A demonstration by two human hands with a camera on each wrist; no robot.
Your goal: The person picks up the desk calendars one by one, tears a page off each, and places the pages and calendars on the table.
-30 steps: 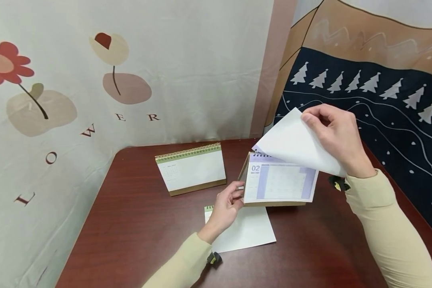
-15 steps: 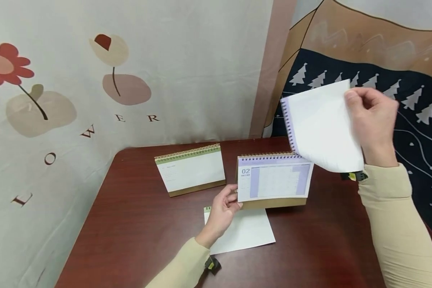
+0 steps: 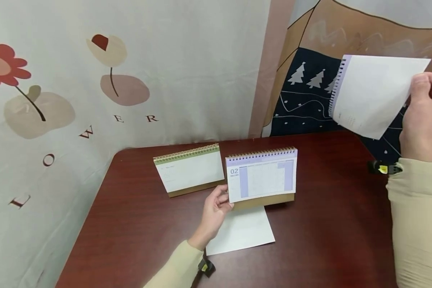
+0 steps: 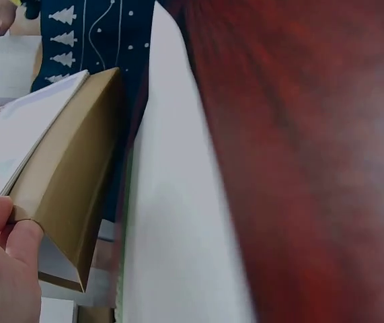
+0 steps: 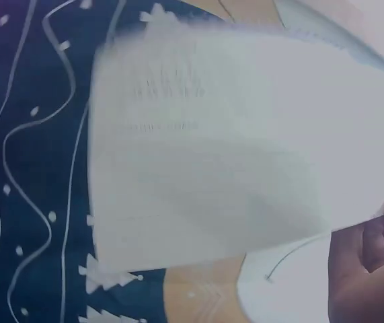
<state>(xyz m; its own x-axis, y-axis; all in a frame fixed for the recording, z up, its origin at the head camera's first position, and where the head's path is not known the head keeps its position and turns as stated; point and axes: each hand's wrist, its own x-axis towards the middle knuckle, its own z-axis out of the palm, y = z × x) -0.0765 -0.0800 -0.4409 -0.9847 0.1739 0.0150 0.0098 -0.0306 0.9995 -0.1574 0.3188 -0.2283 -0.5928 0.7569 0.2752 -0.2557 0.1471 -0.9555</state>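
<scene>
My left hand (image 3: 214, 212) grips the lower left corner of a purple desk calendar (image 3: 261, 176) with a brown card stand. Its front page reads 02. In the left wrist view the thumb and fingers pinch the edge of that stand (image 4: 77, 175). Up at the right, my right hand (image 3: 426, 114) pinches a torn-off calendar page (image 3: 374, 94), white with a purple strip and ragged punched holes. The page hangs in the air, apart from the calendar, and fills much of the right wrist view.
A green desk calendar (image 3: 191, 170) stands to the left on the dark red table (image 3: 129, 224). A loose white sheet (image 3: 241, 232) lies flat in front of the purple calendar, partly under my left hand. Printed cloths (image 3: 201, 80) hang behind the table.
The page has come fully off the purple calendar's rings and moved up and right with my right hand. My left hand and the calendar have shifted slightly left.
</scene>
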